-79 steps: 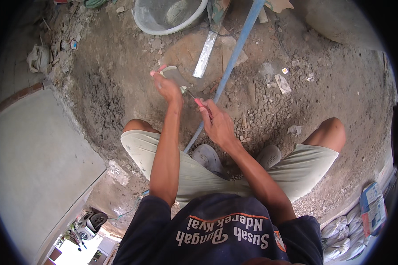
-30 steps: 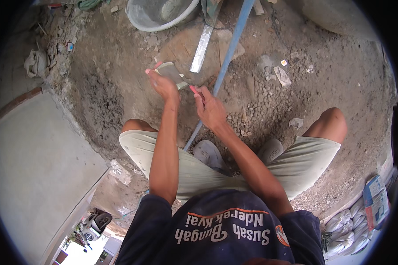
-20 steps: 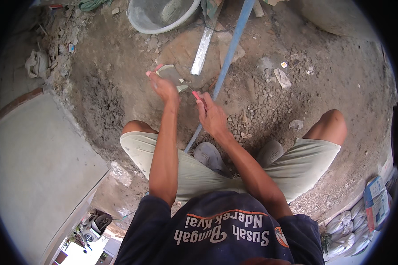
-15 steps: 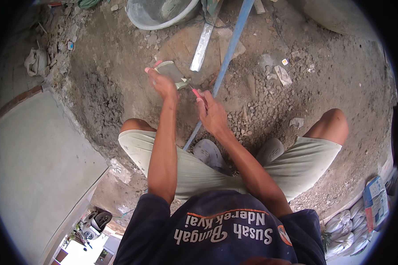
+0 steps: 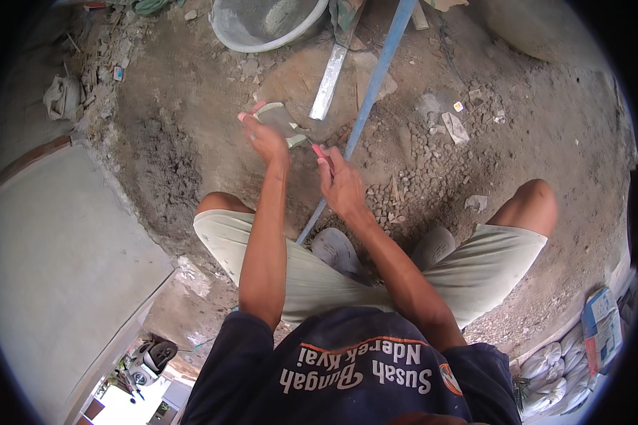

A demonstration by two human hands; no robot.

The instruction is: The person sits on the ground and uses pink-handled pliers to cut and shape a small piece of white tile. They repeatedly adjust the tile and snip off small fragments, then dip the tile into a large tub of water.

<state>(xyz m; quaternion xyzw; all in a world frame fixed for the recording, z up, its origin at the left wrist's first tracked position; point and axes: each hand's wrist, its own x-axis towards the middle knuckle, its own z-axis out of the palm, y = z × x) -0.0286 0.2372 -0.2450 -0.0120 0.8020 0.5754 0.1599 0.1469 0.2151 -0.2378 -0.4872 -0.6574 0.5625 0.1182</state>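
Note:
I squat over a dirt and gravel floor. My left hand [image 5: 266, 138] grips a small flat grey tile piece [image 5: 276, 117], held up in front of me. My right hand [image 5: 342, 185] is shut on a thin tool with a red handle [image 5: 320, 151], whose tip touches the tile piece's lower right edge. A long blue pipe [image 5: 372, 92] runs diagonally from the top of the view down between my knees, passing just behind my right hand. My sandalled feet [image 5: 337, 249] show under my forearms.
A grey plastic basin [image 5: 259, 25] with mortar residue stands at the top. A metal straightedge [image 5: 328, 83] lies beside the blue pipe. A smooth cement slab [image 5: 57, 248] fills the left. Loose rubble [image 5: 455, 127] lies right; filled white sacks [image 5: 546, 372] at lower right.
Both hands stay together over the tile piece with small shifts; the tool tip has worked along the piece's edge. The camera view has drifted slightly.

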